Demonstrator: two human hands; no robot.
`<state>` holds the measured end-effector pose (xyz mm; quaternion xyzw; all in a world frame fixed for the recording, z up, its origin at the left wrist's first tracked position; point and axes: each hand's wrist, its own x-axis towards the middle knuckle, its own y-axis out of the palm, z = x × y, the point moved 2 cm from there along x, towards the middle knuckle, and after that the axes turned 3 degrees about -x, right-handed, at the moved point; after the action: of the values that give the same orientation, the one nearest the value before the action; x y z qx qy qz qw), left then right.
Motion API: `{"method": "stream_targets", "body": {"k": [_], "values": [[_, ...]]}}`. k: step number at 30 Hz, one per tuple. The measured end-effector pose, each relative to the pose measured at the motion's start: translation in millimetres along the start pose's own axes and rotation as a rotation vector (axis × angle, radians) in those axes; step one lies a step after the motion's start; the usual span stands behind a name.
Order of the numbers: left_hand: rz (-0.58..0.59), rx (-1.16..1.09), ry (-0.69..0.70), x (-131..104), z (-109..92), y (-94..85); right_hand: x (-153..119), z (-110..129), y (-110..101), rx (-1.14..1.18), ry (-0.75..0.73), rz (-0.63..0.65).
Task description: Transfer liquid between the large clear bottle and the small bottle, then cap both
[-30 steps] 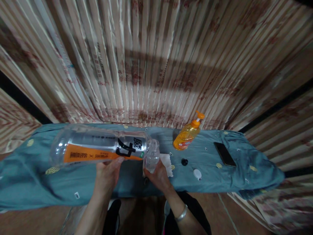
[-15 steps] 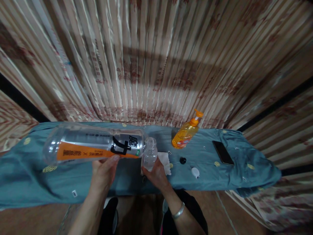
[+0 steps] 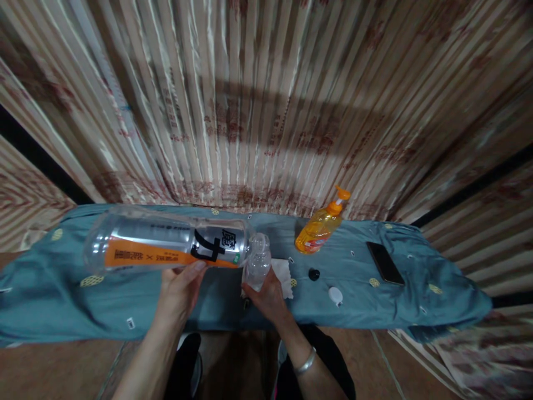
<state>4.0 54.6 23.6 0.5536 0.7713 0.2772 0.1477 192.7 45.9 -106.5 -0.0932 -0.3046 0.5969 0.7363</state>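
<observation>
Over teal cloth: left fingers cradle large clear bottle; right fingers grip small transparent bottle.

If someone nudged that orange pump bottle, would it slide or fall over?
The pump bottle might tip if pushed high, being tall and narrow. Liquid inside likely gives it some weight. The blue-green cloth under it may drag against sliding.

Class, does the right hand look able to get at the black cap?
Probably yes: nothing stands between the right hand and the black cap, though it must first release the small bottle.
</observation>
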Motion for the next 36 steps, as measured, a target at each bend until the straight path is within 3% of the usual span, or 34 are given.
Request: {"method": "stream_targets", "body": {"k": [14, 22, 36], "values": [[-0.046, -0.005, -0.012, 5.3, -1.6, -0.8, 1.5, 1.1, -1.9, 0.01, 0.0, -0.017], [0.008, 0.01, -0.02, 6.3, 2.5, -3.5, 0.2, 0.7, -0.7, -0.01, -0.009, -0.041], [-0.018, 0.075, -0.062, 7.7, 1.4, -4.5, 0.2, 4.3, 2.7, -0.01, 0.003, -0.061]]}}
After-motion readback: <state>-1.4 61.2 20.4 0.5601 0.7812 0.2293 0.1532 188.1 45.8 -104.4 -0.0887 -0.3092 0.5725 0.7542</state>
